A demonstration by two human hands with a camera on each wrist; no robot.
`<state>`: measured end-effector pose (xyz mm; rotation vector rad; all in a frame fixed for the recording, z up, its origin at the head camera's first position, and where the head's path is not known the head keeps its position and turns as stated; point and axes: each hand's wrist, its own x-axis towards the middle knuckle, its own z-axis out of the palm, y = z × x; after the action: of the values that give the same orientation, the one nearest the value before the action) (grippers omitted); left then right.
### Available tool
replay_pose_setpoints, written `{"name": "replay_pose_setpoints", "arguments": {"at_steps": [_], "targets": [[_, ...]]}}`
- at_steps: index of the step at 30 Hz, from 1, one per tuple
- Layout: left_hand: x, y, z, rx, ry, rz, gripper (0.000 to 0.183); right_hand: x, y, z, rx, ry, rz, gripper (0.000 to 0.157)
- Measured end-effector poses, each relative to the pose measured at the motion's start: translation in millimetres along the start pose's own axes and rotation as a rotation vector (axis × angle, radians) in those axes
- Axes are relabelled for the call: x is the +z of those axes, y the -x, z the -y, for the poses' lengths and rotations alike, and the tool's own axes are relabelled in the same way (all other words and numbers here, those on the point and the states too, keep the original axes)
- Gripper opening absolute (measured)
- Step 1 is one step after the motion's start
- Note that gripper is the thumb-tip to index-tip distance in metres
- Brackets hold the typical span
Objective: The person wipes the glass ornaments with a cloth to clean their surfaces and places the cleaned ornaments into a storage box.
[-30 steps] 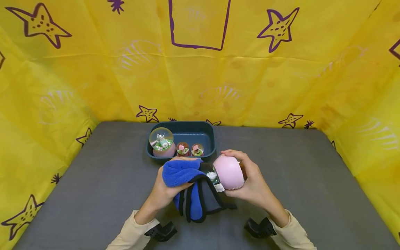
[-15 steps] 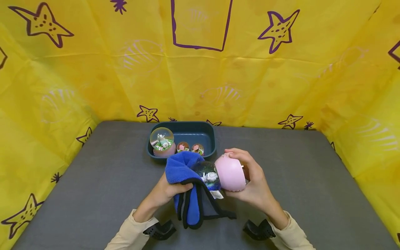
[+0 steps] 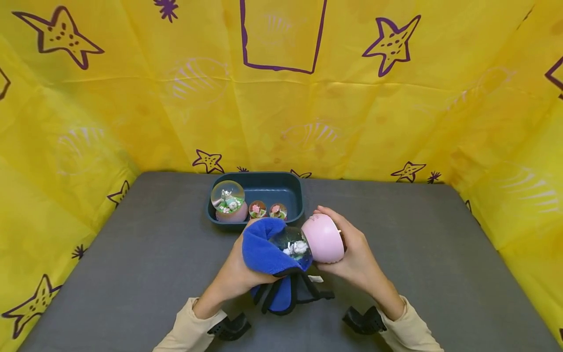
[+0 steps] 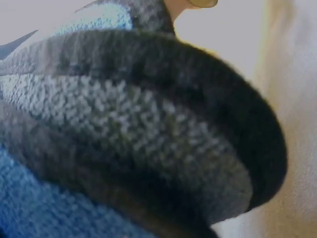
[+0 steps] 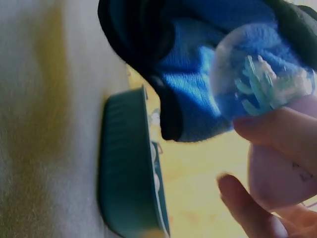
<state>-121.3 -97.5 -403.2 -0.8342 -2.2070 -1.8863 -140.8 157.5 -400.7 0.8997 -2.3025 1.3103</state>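
My right hand (image 3: 354,249) grips the pink base of a snow globe (image 3: 323,238), which lies on its side in the air with its clear dome pointing left. White figures show inside the dome. A blue cloth with black edging (image 3: 264,247) is held in my left hand (image 3: 239,266) and wraps around the dome's left side. The cloth's folds hang below the hand. In the right wrist view, the globe's dome (image 5: 233,69) rests against the blue cloth (image 5: 193,89), with the fingers on the pink base. Folded cloth (image 4: 148,124) fills most of the left wrist view.
Behind my hands, a dark teal tray (image 3: 281,186) stands on the grey table (image 3: 140,254). It holds a larger snow globe (image 3: 228,201) at its left and two small globes, one (image 3: 257,209) beside the other (image 3: 278,211). Yellow patterned fabric (image 3: 272,107) surrounds the table.
The left hand and cloth shift right, around the dome, after drawing back to bare more of it. The snow globe stays in the right hand with a slight tilt.
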Motion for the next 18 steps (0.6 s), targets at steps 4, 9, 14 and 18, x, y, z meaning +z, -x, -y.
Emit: {"name": "replay_pose_setpoints", "arguments": {"at_steps": [4,9,14,18], "targets": [[1.8,0.9,2.3,0.025,-0.042,-0.034,0.089,-3.4,0.4,0.8,0.071,-0.141,0.066,0.102],[-1.0,2.0,1.9,0.033,-0.033,-0.029,0.092,-9.4,0.7,3.5,0.17,-0.426,0.156,0.093],[-4.1,2.0,-1.0,0.062,-0.045,0.025,0.095,-13.3,0.5,3.6,0.214,-0.415,0.194,0.08],[-3.9,0.7,-0.6,0.139,-0.063,0.054,0.092,-13.3,1.0,2.2,0.252,-0.418,0.196,0.066]]}}
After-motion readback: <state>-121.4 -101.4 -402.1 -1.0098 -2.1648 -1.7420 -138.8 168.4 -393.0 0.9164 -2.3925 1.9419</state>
